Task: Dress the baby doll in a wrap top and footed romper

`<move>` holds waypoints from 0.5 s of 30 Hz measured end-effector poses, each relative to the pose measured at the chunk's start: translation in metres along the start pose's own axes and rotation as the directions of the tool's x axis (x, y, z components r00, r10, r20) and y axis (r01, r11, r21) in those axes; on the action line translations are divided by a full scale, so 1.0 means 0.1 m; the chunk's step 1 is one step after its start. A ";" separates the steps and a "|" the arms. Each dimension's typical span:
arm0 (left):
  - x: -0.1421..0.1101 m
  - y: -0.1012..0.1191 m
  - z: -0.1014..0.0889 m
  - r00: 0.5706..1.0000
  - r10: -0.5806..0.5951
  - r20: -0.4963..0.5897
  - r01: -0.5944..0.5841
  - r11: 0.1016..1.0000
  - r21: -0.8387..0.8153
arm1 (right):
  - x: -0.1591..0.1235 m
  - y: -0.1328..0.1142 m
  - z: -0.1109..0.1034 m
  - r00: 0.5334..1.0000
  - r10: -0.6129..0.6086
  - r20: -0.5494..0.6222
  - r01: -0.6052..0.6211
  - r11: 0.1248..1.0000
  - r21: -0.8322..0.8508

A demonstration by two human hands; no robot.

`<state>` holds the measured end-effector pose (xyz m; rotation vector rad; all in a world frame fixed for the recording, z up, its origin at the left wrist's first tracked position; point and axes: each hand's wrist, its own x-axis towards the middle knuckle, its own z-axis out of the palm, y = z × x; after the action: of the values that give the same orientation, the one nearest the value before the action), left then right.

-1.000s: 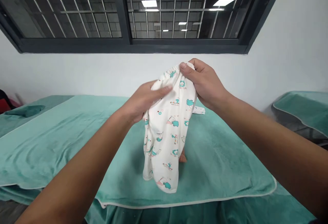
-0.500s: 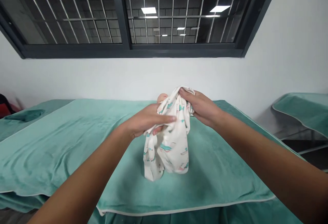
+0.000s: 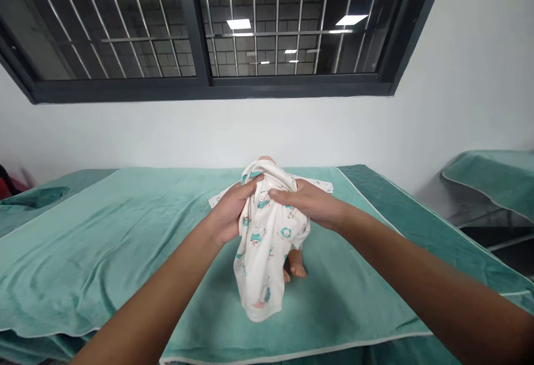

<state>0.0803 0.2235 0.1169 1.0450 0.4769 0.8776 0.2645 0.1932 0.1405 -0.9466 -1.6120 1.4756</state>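
Both my hands hold a small white baby garment [image 3: 262, 248] printed with teal cartoon animals, low over the middle of a teal towel [image 3: 104, 259]. My left hand [image 3: 229, 215] grips the cloth's left side, fingers curled into it. My right hand [image 3: 306, 203] pinches the top from the right. Under the garment lies a baby doll; only its feet [image 3: 294, 270] and the top of its head [image 3: 267, 160] show. A white printed cloth [image 3: 317, 184] lies flat beneath the doll.
The towel covers a padded table that runs to the white wall under a barred dark window [image 3: 208, 25]. A second teal-covered table [image 3: 492, 181] stands at the right. At the far left are a dark green bundle [image 3: 33, 198] and something red.
My hands have brought the garment down from chest height onto the doll. The cloth, first hanging full length, bunched up and now drapes over the doll, whose feet show below it.
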 end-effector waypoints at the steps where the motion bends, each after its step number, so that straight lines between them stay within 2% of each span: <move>1: -0.02 -0.02 -0.01 1.000 -0.016 0.019 0.016 1.000 -0.010 | 0.02 0.01 0.01 0.997 -0.027 -0.070 0.032 0.997 0.068; 4: -0.09 -0.05 -0.04 0.995 -0.069 0.069 0.066 0.996 0.057 | 0.09 0.02 0.04 0.969 -0.091 -0.231 0.154 0.949 0.276; 7: -0.14 -0.06 -0.04 0.994 -0.078 0.075 0.068 0.990 0.121 | 0.10 0.05 0.05 0.967 -0.067 -0.247 0.153 0.925 0.348; 9: -0.12 -0.07 -0.03 0.999 -0.006 0.040 0.003 0.997 0.080 | 0.07 0.07 0.06 0.985 -0.039 -0.166 0.087 0.952 0.293; 11: -0.09 -0.11 0.00 0.997 0.080 -0.008 -0.079 0.997 0.022 | 0.02 0.09 0.05 1.000 -0.009 -0.005 0.010 0.983 0.185; 13: -0.06 -0.15 0.01 0.994 0.103 -0.035 -0.104 0.994 -0.016 | -0.01 0.10 0.05 0.990 0.027 0.140 -0.041 0.995 0.091; 15: -0.06 -0.19 0.01 0.995 0.085 -0.043 -0.086 0.996 -0.035 | -0.03 0.09 0.05 0.988 0.016 0.153 -0.028 0.997 0.075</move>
<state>0.0852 0.2140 0.1006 1.0211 0.4515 0.9823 0.2613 0.1888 0.1306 -0.8281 -1.6432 1.6479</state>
